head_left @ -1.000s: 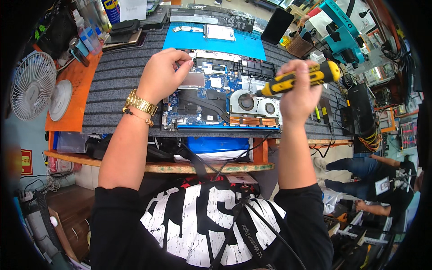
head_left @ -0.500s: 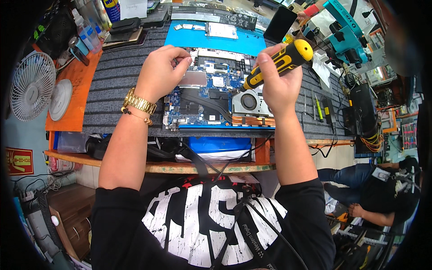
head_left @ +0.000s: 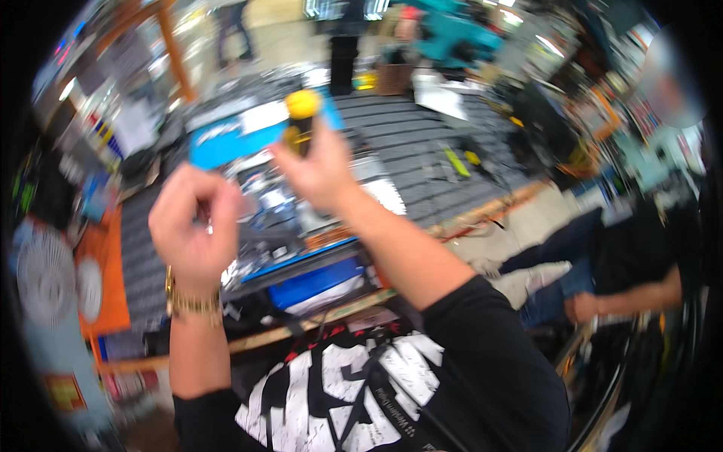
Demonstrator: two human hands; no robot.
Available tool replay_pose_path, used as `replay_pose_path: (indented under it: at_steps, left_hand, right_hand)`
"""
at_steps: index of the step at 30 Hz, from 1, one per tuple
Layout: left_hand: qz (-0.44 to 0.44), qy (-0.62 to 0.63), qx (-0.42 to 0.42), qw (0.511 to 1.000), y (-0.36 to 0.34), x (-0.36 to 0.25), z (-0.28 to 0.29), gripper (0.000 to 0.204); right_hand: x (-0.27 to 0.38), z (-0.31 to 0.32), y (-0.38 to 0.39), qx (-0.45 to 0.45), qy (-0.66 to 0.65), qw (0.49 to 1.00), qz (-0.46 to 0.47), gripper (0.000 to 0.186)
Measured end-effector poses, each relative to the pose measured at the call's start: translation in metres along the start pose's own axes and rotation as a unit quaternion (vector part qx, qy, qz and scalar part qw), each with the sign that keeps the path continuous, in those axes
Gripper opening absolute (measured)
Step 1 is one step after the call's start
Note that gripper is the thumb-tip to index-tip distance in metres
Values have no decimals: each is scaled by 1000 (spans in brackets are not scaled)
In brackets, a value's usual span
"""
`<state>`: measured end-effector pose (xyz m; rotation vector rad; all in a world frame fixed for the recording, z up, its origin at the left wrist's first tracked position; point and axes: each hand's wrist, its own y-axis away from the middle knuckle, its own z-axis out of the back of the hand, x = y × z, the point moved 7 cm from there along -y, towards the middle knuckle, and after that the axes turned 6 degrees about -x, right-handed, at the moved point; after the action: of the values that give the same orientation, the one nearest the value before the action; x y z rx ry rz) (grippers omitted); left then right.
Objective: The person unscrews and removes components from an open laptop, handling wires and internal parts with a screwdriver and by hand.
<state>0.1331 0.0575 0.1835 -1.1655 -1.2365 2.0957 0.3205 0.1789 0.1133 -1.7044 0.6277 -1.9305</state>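
Observation:
The picture is blurred by motion. My right hand (head_left: 320, 166) grips a yellow-and-black screwdriver (head_left: 301, 113) upright, its yellow cap on top, above the opened laptop (head_left: 301, 218). My left hand (head_left: 194, 226), with a gold watch at the wrist, hangs over the laptop's left part with its fingers curled; what they pinch, if anything, is too blurred to see. The laptop lies with its inner boards showing on a grey ribbed mat (head_left: 422, 151). A blue mat (head_left: 226, 139) lies just behind it.
An orange tray (head_left: 105, 264) and a white fan (head_left: 41, 275) sit at the left. Small yellow-green tools (head_left: 459, 160) lie on the mat to the right. A seated person in dark clothes (head_left: 633, 264) is at the right. Cluttered shelves stand behind.
The view has swung to the right and tilted, so the bench now sits at the left. My right hand has brought the screwdriver upright toward the middle. My left hand has lifted off the laptop.

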Motion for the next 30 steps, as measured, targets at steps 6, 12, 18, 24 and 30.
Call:
replay_pose_path:
  at_steps: [6, 12, 18, 24, 30]
  left_hand:
    - [-195, 185, 340, 901, -30, -223, -165, 54]
    - [-244, 161, 371, 882, -34, -266, -210, 44]
    - [-192, 178, 178, 948, -24, -146, -88, 12]
    - [201, 99, -72, 972, 24, 70, 15, 24]
    - [168, -43, 114, 978, 57, 107, -11, 20]
  right_hand:
    - [4, 12, -10, 52, -9, 998, -35, 65]
    - [19, 28, -4, 6, 20, 1000, 12, 62]
    - [12, -4, 6, 19, -24, 996, -90, 65]
    - [32, -31, 16, 36, -49, 997, -44, 56]
    - [22, -39, 18, 49, -43, 997, -45, 41]
